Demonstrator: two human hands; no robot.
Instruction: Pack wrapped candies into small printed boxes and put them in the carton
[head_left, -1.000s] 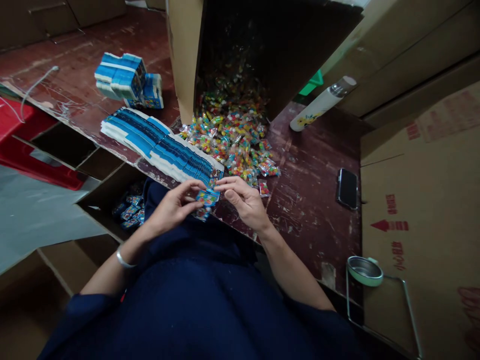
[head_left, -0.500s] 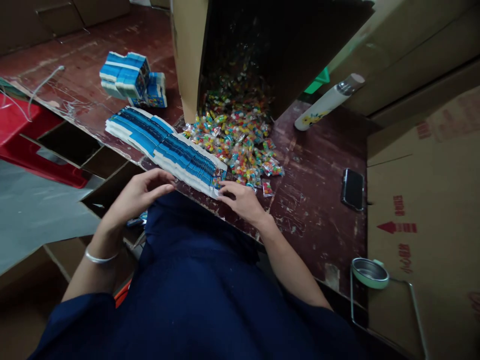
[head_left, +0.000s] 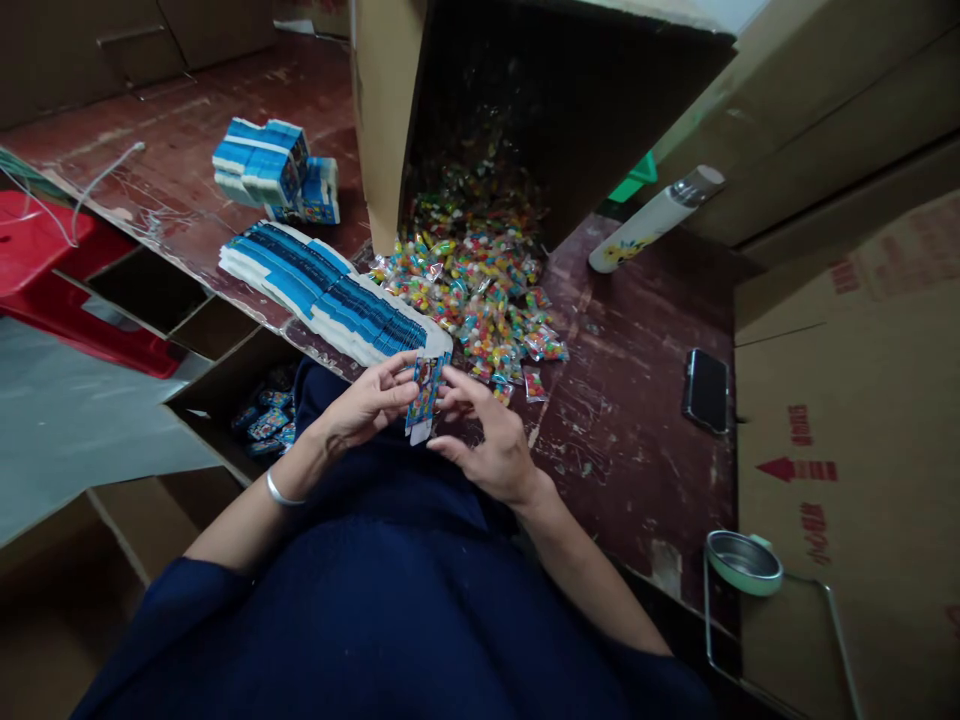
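Observation:
A small flat blue carton (head_left: 424,396) stands on end between my two hands at the table's near edge. My left hand (head_left: 369,403) pinches its left side and my right hand (head_left: 486,440) grips its right side with curled fingers. Just beyond lies a long fanned row of flat blue cartons (head_left: 322,290). A heap of small colourful candy packets (head_left: 480,300) spills from a tipped cardboard box (head_left: 540,90) onto the dark red table (head_left: 622,380).
Folded blue cartons (head_left: 274,170) are stacked at the back left. A cardboard box (head_left: 262,415) below the table holds filled blue cartons. A white bottle (head_left: 652,220), a black phone (head_left: 705,388) and a green-rimmed cup (head_left: 744,562) lie on the right. Big cardboard boxes (head_left: 855,400) stand right.
My left hand came back from below the table edge, and both hands have taken one flat carton from the row's end and lifted it upright between them.

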